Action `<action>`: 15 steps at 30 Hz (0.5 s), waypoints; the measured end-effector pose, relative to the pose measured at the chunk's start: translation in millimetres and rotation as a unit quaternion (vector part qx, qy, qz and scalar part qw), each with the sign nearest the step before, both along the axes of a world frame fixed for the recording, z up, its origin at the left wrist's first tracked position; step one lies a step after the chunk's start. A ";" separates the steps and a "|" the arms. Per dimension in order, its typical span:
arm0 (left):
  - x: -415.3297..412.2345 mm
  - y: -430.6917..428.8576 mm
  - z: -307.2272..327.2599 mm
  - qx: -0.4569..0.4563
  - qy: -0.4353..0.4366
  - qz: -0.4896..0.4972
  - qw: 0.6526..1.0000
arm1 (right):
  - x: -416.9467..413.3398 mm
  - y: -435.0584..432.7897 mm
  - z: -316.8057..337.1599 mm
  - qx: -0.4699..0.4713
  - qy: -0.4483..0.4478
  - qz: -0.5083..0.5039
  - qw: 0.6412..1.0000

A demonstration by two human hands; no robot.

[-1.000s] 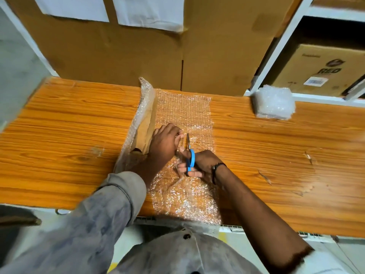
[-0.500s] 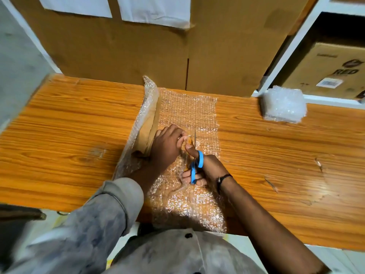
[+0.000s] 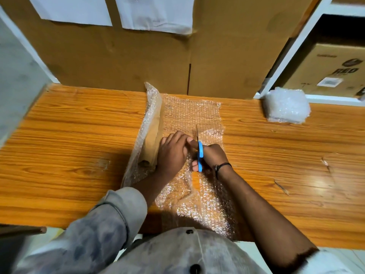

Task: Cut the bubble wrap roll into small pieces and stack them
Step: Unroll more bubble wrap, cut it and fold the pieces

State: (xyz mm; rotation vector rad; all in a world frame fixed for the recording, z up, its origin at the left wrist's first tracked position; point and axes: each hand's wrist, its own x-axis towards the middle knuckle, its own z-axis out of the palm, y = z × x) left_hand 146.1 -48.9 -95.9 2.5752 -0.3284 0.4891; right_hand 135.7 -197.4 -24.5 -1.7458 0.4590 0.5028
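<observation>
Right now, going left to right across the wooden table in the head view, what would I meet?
bubble wrap roll → left hand → blue-handled scissors → right hand → stack of cut pieces, off at the far right.

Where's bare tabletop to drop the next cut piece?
Bare wood left of the bubble wrap roll, out to the left edge of the table. Bare wood right of the unrolled sheet, nearer than the stack of cut pieces. Crowded at centre: left hand on the sheet, right hand gripping the scissors.
</observation>
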 end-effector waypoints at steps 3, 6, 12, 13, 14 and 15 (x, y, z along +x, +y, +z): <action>0.1 0.4 -0.2 -0.011 0.011 -0.001 1.000 | 5.9 -0.3 -7.4 -0.019 -0.019 -0.009 1.000; 0.8 0.9 0.5 -0.012 0.017 -0.001 1.000 | 9.2 -4.2 -12.8 -0.066 -0.028 0.006 0.997; 1.8 0.3 -0.2 -0.001 0.004 0.004 1.000 | 15.6 -6.2 -8.9 -0.025 -0.021 -0.019 0.999; 2.2 0.4 -0.8 0.004 -0.001 0.006 1.000 | 17.9 -4.5 -8.2 -0.004 -0.019 -0.029 0.999; 2.3 0.5 -1.5 0.006 -0.004 0.007 1.000 | 20.8 -2.5 -8.7 0.023 -0.016 -0.041 0.999; 2.7 0.7 -1.9 0.004 -0.007 0.008 1.000 | 23.8 -0.5 -9.4 0.045 -0.013 -0.054 0.997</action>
